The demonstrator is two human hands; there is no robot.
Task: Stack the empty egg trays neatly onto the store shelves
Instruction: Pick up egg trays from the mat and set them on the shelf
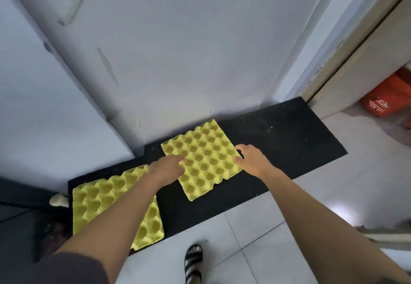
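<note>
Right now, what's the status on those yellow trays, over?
Left hand, right hand touch opposite edges of far tray. Near tray lies apart on black ledge. Nothing atop far tray.

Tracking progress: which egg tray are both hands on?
The far tray by the wall: left hand and right hand touch it; the near tray has neither.

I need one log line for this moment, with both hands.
far egg tray: flat on black mat | left hand: on its left edge | right hand: at its right edge | near egg tray: under left forearm
</note>
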